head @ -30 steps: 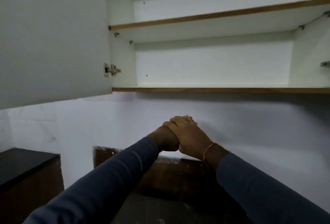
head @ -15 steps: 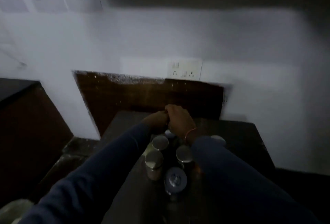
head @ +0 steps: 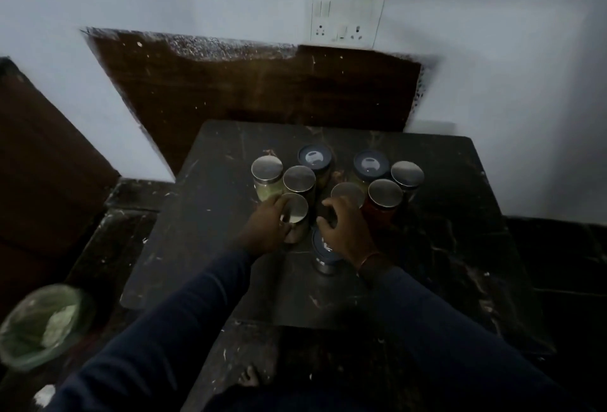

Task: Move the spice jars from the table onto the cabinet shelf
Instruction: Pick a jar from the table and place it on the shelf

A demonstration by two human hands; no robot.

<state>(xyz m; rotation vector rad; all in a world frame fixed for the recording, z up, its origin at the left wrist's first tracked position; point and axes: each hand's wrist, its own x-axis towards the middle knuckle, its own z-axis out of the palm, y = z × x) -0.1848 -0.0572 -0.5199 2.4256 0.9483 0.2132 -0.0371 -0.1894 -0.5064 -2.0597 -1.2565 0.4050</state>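
Several spice jars stand grouped on the dark table (head: 443, 231). Most have silver lids, like the green-filled jar (head: 266, 175) and the red-filled jar (head: 385, 201); two at the back have dark lids (head: 314, 157). My left hand (head: 267, 229) is wrapped around the side of the nearest silver-lidded jar (head: 297, 211), which still stands on the table. With fingers curled and apart, my right hand (head: 346, 231) hovers over a dark-lidded jar (head: 320, 255), just in front of another silver-lidded jar (head: 347, 193), and holds nothing. The cabinet shelf is out of view.
A green-lined bin (head: 42, 323) sits on the floor at the lower left. A dark wooden unit (head: 39, 155) stands at the left. Behind the table are a brown panel (head: 262, 89) and a wall socket (head: 345, 20). A bare foot (head: 249, 378) shows below the table.
The view has dropped from the open cabinet shelves down to the table. My hands, clasped together before, have parted; the left one has closed around a jar.
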